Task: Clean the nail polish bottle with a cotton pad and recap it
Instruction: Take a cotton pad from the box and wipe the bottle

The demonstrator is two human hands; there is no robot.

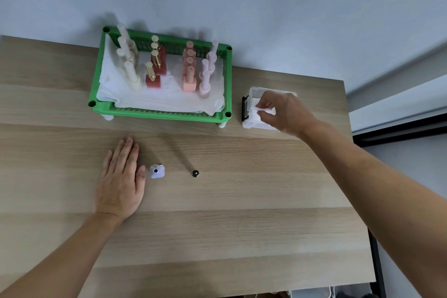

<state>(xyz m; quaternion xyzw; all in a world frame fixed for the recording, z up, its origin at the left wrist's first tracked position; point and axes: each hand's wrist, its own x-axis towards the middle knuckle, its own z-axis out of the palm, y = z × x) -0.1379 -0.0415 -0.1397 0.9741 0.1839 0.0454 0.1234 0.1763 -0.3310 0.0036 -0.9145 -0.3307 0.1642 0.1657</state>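
Observation:
An uncapped pale lilac nail polish bottle (157, 171) stands on the wooden table, seen from above with its dark neck opening showing. Its cap (195, 173) stands apart to the right, seen end-on as a small dark ring. My left hand (121, 181) lies flat on the table with fingers apart, its thumb almost touching the bottle. My right hand (283, 111) reaches into a clear plastic box (249, 118) at the right and pinches a white cotton pad (262, 109) between thumb and fingers.
A green plastic basket (159, 113) lined with white paper stands at the back against the wall. It holds several capped polish bottles in cream, red, peach and pink rows. The table's right edge (358, 176) runs close behind my right forearm.

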